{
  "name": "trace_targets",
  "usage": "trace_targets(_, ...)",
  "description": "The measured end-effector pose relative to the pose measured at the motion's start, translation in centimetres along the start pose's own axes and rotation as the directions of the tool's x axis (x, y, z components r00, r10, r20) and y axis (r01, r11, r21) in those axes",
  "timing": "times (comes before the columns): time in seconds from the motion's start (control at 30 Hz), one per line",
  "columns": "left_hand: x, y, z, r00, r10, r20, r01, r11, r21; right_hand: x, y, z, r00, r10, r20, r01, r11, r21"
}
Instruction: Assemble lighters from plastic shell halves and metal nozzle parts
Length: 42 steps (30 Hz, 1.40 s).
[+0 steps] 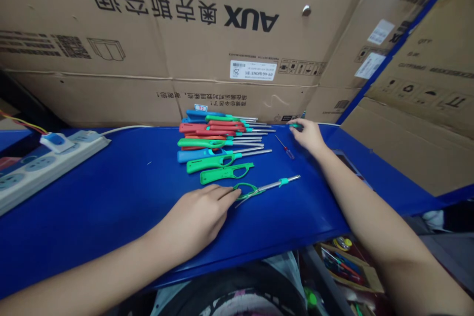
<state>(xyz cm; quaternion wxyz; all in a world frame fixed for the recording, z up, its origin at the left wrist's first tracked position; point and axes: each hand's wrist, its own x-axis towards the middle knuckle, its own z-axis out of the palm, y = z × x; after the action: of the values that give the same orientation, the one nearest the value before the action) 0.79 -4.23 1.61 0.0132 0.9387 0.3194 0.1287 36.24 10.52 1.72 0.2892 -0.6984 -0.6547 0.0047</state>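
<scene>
Pinning the lighter (264,187) mid-frame, left hand (196,217) flat, fingers spread, gripping nothing; right hand (309,136) pinches a green-handled tool (295,126); keep the pinning pressure steady.

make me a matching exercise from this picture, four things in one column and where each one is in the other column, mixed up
1. power strip
2. small screwdriver
3. lighter pile
4. green shell

A. beside the right hand
B. far left of the blue table
C. middle back, against the boxes
D. just in front of the pile, beyond the left hand

Pairs: 1-B, 2-A, 3-C, 4-D
</scene>
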Motion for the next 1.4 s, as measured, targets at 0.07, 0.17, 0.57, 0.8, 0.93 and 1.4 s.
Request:
trace_targets(0.07, 0.2, -0.1, 0.0, 0.999, -0.038, -0.014, 0.038, 0.999, -0.024, -0.5, -1.4, -0.4, 0.999, -0.034, 0.028, 0.030, 0.993, 0.112)
trace_targets(0.17, 0.4, -0.5, 0.2, 0.995, -0.096, -0.017, 0.094, 0.991, -0.095, -2.1, -3.8, -1.0, 0.967, -0.176, 0.186, 0.076, 0.891, 0.447)
trace_targets(0.57, 0.7, -1.8, 0.3, 0.990, -0.137, 0.022, 0.137, 0.951, -0.278, -7.2, -9.6, -4.0, 0.476, -0.581, 0.660, 0.260, 0.810, 0.525)
trace_targets(0.8, 0.7, -2.1, 0.5, 0.988, -0.154, 0.029, 0.156, 0.945, -0.287, -6.0, -7.3, -3.5, 0.453, -0.383, 0.805, 0.191, 0.924, 0.332)
trace_targets(0.93, 0.7, -2.1, 0.5, 0.984, -0.178, 0.023, 0.177, 0.939, -0.295, -5.6, -6.6, -3.1, 0.492, -0.361, 0.792, 0.288, 0.926, 0.243)
trace_targets(1.4, 0.9, -2.1, 0.6, 0.985, -0.175, 0.001, 0.167, 0.938, -0.303, -6.0, -7.5, -2.9, 0.532, -0.438, 0.725, 0.359, 0.892, 0.276)
